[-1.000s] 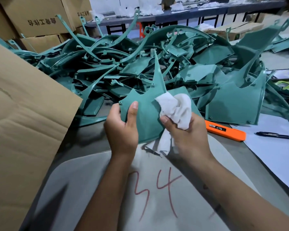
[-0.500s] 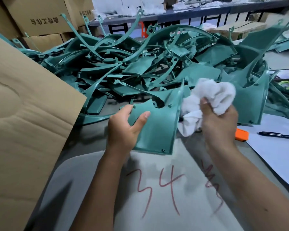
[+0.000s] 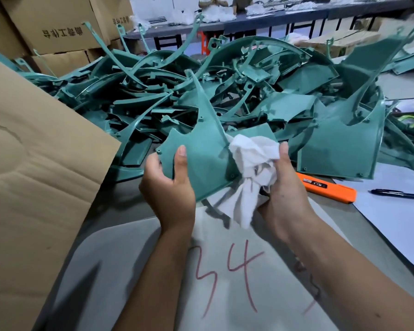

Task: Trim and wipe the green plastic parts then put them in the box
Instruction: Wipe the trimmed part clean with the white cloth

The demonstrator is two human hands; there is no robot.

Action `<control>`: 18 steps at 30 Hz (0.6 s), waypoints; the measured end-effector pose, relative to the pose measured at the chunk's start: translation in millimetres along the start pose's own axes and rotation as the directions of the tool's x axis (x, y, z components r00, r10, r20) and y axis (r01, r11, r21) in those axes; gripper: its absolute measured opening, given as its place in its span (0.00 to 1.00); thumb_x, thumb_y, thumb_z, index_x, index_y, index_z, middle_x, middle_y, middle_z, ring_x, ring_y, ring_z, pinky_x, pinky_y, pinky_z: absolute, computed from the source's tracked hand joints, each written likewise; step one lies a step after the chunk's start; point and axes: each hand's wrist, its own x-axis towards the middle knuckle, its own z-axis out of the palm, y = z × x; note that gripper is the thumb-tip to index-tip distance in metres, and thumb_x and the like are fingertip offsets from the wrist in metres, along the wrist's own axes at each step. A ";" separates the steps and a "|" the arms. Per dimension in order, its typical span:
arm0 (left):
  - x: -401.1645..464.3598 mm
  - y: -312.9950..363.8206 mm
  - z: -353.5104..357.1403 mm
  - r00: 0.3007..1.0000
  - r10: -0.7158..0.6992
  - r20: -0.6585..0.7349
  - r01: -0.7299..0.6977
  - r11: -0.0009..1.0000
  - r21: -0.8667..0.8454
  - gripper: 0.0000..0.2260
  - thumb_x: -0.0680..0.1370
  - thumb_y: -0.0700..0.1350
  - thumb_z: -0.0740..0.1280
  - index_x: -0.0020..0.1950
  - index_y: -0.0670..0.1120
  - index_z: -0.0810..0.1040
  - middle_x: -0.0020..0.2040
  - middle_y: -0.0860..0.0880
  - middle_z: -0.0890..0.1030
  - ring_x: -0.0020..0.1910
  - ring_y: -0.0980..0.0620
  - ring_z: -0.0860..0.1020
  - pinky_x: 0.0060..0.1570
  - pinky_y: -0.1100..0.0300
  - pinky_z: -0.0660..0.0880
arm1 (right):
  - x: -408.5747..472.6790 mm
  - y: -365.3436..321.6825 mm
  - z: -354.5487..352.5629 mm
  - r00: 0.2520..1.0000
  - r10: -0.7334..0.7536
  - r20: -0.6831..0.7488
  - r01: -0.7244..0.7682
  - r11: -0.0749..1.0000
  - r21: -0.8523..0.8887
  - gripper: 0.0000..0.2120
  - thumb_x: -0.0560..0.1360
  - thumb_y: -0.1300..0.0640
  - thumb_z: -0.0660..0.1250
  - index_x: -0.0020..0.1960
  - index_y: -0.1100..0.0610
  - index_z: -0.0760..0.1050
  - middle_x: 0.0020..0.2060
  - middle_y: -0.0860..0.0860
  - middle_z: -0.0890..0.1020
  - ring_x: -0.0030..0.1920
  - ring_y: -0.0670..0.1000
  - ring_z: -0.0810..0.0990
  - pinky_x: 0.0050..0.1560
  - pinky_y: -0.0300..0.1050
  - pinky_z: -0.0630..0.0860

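At the far left a large cardboard flap (image 3: 34, 177) leans into view, with stacked cardboard cartons (image 3: 58, 22) behind it. Just right of the flap, the left hand (image 3: 169, 187) grips a green plastic part (image 3: 201, 158) by its lower left edge, thumb laid flat across the front face and the other fingers curled behind, holding it tilted above the table. A narrow spike of the part rises toward the pile of green plastic parts (image 3: 237, 91) heaped across the table behind it. Against the part's right edge sits a crumpled white cloth (image 3: 251, 163), bunched in the right hand (image 3: 287, 194), whose thumb presses over the top of the wad while the fingers wrap round beneath; a loose tail of cloth hangs down between the two wrists. Below the hands lies a pale sheet (image 3: 225, 295) marked "34" in red. Further right, an orange utility knife (image 3: 328, 187) lies on the table near the right hand, and beyond it a black pen (image 3: 397, 194) rests on white paper (image 3: 397, 218)
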 end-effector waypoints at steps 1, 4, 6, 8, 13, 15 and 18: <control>-2.0 1.7 2.4 1.000 0.000 0.016 0.000 1.000 -0.006 0.20 0.82 0.49 0.70 0.38 0.51 0.61 0.28 0.61 0.68 0.29 0.67 0.69 0.30 0.72 0.63 | 0.4 0.0 1.0 0.999 -0.014 -0.043 0.013 1.000 -0.007 0.23 0.84 0.41 0.61 0.47 0.55 0.89 0.53 0.59 0.87 0.53 0.60 0.87 0.64 0.60 0.79; -5.4 2.8 5.7 0.996 0.024 0.089 -0.024 1.000 0.000 0.21 0.82 0.51 0.69 0.37 0.57 0.59 0.32 0.68 0.72 0.29 0.65 0.68 0.30 0.70 0.61 | -0.9 -3.0 0.3 0.991 -0.128 -0.048 0.120 0.984 -0.133 0.12 0.82 0.59 0.68 0.46 0.64 0.86 0.47 0.64 0.86 0.43 0.60 0.85 0.53 0.60 0.82; -2.1 -2.2 4.3 0.987 0.037 0.158 -0.036 0.999 -0.009 0.20 0.82 0.53 0.68 0.37 0.54 0.60 0.31 0.63 0.71 0.29 0.60 0.66 0.30 0.67 0.59 | -2.3 -6.1 -3.8 0.978 -0.209 -0.015 0.198 0.943 -0.268 0.07 0.79 0.60 0.73 0.48 0.64 0.86 0.46 0.63 0.87 0.43 0.58 0.84 0.51 0.58 0.81; 5.9 -8.6 0.5 0.971 0.071 0.230 -0.067 0.997 -0.026 0.19 0.82 0.52 0.69 0.37 0.48 0.64 0.29 0.56 0.68 0.29 0.57 0.65 0.30 0.65 0.59 | -2.1 -6.2 -6.9 0.950 -0.314 0.007 0.285 0.854 -0.435 0.04 0.77 0.60 0.76 0.46 0.62 0.86 0.43 0.59 0.88 0.40 0.54 0.84 0.47 0.52 0.80; 10.6 -11.2 -3.7 0.840 0.140 0.524 -0.103 0.990 -0.098 0.17 0.79 0.54 0.70 0.44 0.40 0.77 0.37 0.46 0.80 0.36 0.43 0.79 0.35 0.46 0.76 | 7.5 -17.9 -16.2 0.881 -0.435 -0.186 0.309 0.826 -0.471 0.03 0.76 0.62 0.76 0.46 0.56 0.88 0.42 0.53 0.89 0.38 0.48 0.83 0.39 0.46 0.79; 10.1 -7.3 -6.2 0.789 0.226 0.572 -0.183 0.974 -0.133 0.14 0.79 0.53 0.71 0.43 0.43 0.77 0.36 0.49 0.79 0.34 0.47 0.78 0.33 0.48 0.75 | 11.0 -26.1 -23.5 0.888 -0.369 -0.273 0.257 0.892 -0.371 0.03 0.76 0.63 0.76 0.44 0.58 0.87 0.41 0.56 0.88 0.38 0.53 0.81 0.42 0.52 0.78; 12.3 -4.3 -8.2 0.753 0.320 0.575 -0.305 0.944 -0.125 0.18 0.80 0.53 0.72 0.40 0.41 0.73 0.32 0.46 0.74 0.30 0.45 0.73 0.30 0.47 0.70 | 14.7 -31.4 -30.4 0.910 -0.268 -0.318 0.171 0.938 -0.300 0.05 0.78 0.62 0.75 0.48 0.65 0.85 0.41 0.62 0.82 0.40 0.59 0.75 0.44 0.57 0.74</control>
